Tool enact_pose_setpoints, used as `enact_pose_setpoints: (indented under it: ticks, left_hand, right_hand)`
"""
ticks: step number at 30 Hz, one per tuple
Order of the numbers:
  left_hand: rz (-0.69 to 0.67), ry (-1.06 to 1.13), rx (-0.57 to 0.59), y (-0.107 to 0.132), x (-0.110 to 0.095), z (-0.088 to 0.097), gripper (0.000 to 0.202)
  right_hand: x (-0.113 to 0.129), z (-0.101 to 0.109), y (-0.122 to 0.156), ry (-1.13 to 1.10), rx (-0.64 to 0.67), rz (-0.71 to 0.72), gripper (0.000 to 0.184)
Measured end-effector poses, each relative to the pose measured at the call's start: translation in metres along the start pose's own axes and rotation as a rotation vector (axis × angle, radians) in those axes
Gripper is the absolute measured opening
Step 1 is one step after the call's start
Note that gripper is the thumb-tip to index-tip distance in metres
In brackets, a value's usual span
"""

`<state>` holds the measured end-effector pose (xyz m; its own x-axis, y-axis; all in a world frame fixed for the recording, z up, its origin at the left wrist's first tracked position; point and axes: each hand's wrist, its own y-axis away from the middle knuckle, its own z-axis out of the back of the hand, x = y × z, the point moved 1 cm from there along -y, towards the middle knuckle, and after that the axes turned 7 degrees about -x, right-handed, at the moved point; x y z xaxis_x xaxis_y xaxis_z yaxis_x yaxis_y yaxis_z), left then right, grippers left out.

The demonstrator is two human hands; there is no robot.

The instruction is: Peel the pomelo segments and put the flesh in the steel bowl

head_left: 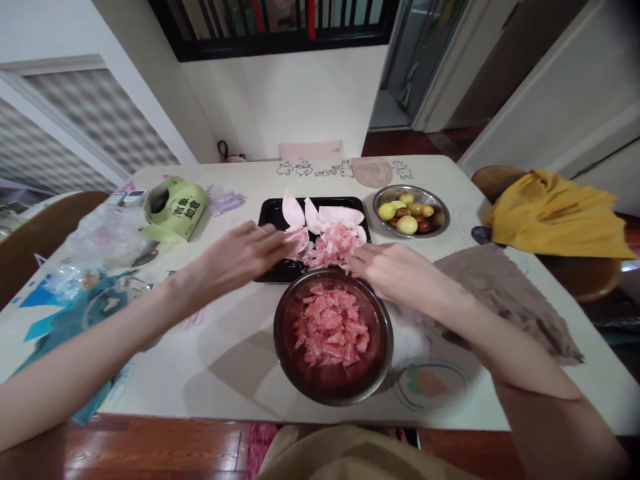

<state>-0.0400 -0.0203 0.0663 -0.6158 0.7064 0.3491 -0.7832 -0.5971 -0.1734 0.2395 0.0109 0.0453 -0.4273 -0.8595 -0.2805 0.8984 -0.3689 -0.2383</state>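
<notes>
My left hand (257, 248) is over the left part of a black tray (273, 212), its fingers bent and closed on a pink piece of pomelo (299, 240). At the right edge of the tray, my right hand (375, 265) has its fingers curled beside a heap of torn pomelo membrane (333, 245); its fingertips are partly hidden, and what they pinch cannot be made out. White wedges of pomelo peel (293, 211) lie along the back of the tray. Just in front stands a steel bowl (283, 360) with peeled pink pomelo flesh (331, 325) inside.
Behind my right hand is a steel bowl of small fruit (440, 220). A brown cloth (505, 300) lies to the right, and a yellow cloth (555, 213) hangs over a chair. On the left are a green paper box (183, 210), clear plastic bags (107, 230) and a teal bag (95, 327).
</notes>
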Motion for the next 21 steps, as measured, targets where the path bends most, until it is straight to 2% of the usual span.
enact_pose_setpoints:
  ticks: [2, 4, 7, 9, 12, 15, 18, 21]
  left_hand:
    - [0.128, 0.082, 0.023, 0.008, 0.011, -0.006, 0.051]
    - [0.248, 0.258, 0.007, 0.009, 0.012, -0.019, 0.047]
    - [0.452, 0.633, -0.032, 0.000, 0.006, -0.047, 0.039]
    - [0.555, 0.760, -0.045, -0.005, 0.002, -0.068, 0.036]
    - [0.602, 0.773, -0.046, -0.006, 0.000, -0.096, 0.034]
    - [0.549, 0.703, -0.099, -0.004, -0.002, -0.116, 0.030]
    - [0.539, 0.646, -0.151, -0.001, -0.007, -0.127, 0.030]
    - [0.574, 0.630, -0.171, -0.001, -0.012, -0.129, 0.030]
  right_hand:
    - [-0.008, -0.002, 0.001, -0.040, -0.029, -0.048, 0.020]
    - [-0.013, -0.007, -0.003, -0.127, -0.041, -0.069, 0.018]
    - [-0.018, -0.019, -0.012, -0.339, -0.071, -0.159, 0.020]
    - [-0.023, -0.028, -0.016, -0.481, -0.130, -0.242, 0.022]
    - [-0.031, -0.039, -0.014, -0.716, -0.236, -0.322, 0.023]
    - [-0.037, -0.048, -0.012, -0.850, -0.292, -0.417, 0.026]
    - [-0.038, -0.054, -0.014, -0.906, -0.305, -0.452, 0.025]
    - [-0.036, -0.056, -0.017, -0.928, -0.311, -0.424, 0.023]
